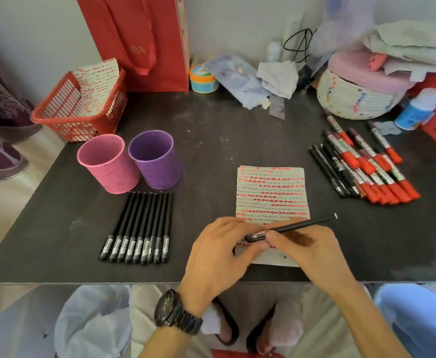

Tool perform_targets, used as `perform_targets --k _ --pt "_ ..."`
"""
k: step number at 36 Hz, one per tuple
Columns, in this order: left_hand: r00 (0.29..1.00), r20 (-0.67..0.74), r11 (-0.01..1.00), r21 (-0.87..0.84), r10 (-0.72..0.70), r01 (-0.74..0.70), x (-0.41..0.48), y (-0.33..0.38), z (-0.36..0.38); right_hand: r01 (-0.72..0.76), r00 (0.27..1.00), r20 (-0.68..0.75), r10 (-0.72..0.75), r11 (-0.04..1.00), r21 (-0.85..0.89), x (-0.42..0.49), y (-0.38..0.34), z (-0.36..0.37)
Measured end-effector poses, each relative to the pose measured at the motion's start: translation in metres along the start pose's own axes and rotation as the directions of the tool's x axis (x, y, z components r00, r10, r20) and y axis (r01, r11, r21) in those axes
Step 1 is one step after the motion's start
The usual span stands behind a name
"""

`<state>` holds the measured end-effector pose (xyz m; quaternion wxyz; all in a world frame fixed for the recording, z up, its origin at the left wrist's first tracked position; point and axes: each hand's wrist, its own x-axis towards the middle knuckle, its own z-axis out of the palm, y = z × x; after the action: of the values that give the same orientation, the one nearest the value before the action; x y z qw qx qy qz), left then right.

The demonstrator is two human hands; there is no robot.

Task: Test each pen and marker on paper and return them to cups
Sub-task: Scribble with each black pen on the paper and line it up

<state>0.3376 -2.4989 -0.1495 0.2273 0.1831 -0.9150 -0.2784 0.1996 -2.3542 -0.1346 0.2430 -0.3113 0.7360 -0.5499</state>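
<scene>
A sheet of paper (272,195) covered with rows of red and black strokes lies on the dark table (211,140). Over its near edge both hands hold one black pen (299,226). My left hand (219,254) pinches the capped end, and my right hand (307,250) grips the barrel. A pink cup (108,164) and a purple cup (156,160) stand at the left, both with nothing visible inside. Several black pens (140,228) lie in a neat row in front of the cups. A pile of red markers and black pens (361,166) lies at the right.
A red basket (80,109) with marked paper stands at the back left, a red bag (144,42) behind it. A tape roll (202,78), cloths, a woven basket (356,94) and a blue-white bottle (418,109) crowd the back right. The table's front edge runs just below my wrists.
</scene>
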Motion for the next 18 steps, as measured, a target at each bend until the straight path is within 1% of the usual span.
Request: perform_targets --k 2,5,7,9,11,13,18 --pt "1.000 -0.022 1.000 0.008 0.009 -0.008 0.0004 -0.0020 0.0017 0.023 1.000 -0.008 -0.023 1.000 0.018 -0.0001 0.0008 0.0000" --pt "0.999 -0.030 0.999 -0.010 -0.043 0.043 0.0001 -0.0029 0.0021 0.038 0.999 -0.045 -0.030 0.980 0.196 0.0008 -0.0064 0.0009" --pt "0.996 -0.019 0.997 -0.017 -0.082 0.081 -0.0001 -0.0017 0.0014 0.041 0.997 -0.076 -0.022 0.967 0.253 0.0019 -0.0089 -0.0005" --pt "0.994 -0.015 0.994 -0.015 -0.106 0.106 -0.0005 -0.0002 0.0007 0.045 0.996 -0.090 -0.023 0.966 0.254 0.0024 -0.0087 -0.0018" --pt "0.994 -0.028 0.995 -0.006 -0.101 0.101 -0.0014 0.0017 -0.0001 0.037 0.997 -0.075 -0.018 0.967 0.251 0.0023 -0.0071 -0.0035" --pt "0.997 -0.040 0.998 0.007 -0.064 0.064 -0.0020 0.0041 -0.0007 0.029 0.999 -0.034 -0.022 0.970 0.242 0.0023 -0.0065 -0.0042" --pt "0.998 0.006 0.994 0.087 0.059 -0.060 -0.0021 0.0059 0.0010 0.047 0.993 0.095 -0.067 0.980 0.195 0.0032 -0.0079 -0.0034"
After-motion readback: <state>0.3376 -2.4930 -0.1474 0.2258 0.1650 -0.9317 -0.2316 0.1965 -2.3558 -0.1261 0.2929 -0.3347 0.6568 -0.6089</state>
